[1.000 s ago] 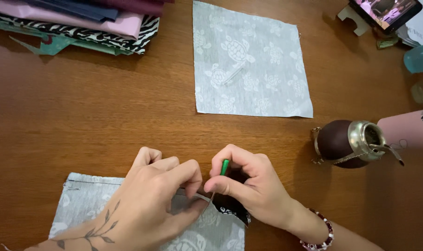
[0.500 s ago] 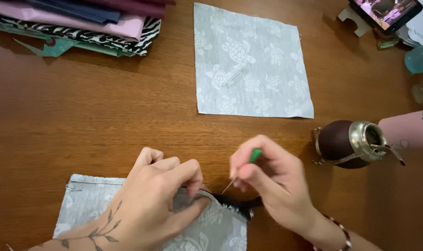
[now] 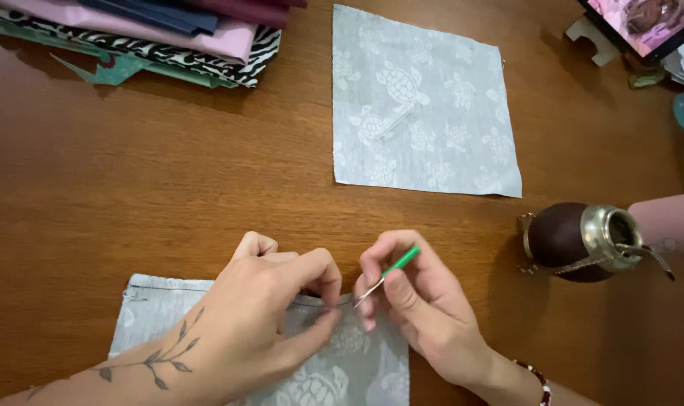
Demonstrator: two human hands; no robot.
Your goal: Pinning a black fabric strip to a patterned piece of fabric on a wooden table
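Surface: brown wooden table (image 3: 131, 188), seen from above.
Work piece: grey turtle-print fabric piece (image 3: 334, 368) at the near table edge, lying flat under both hands.
Left hand (image 3: 259, 316): fingers closed, pinching the fabric's top edge and pressing it down.
Right hand (image 3: 417, 301): fingers closed on a green-handled seam ripper (image 3: 387, 272), metal tip at the fabric's edge.
Handling: fabric judged light, soft, prone to shifting; hold close beside the seam. Tool tip sharp; grip by the handle.
Nearby: second fabric square (image 3: 424, 105), stacked fabrics (image 3: 169, 37), gourd cup (image 3: 575, 240).
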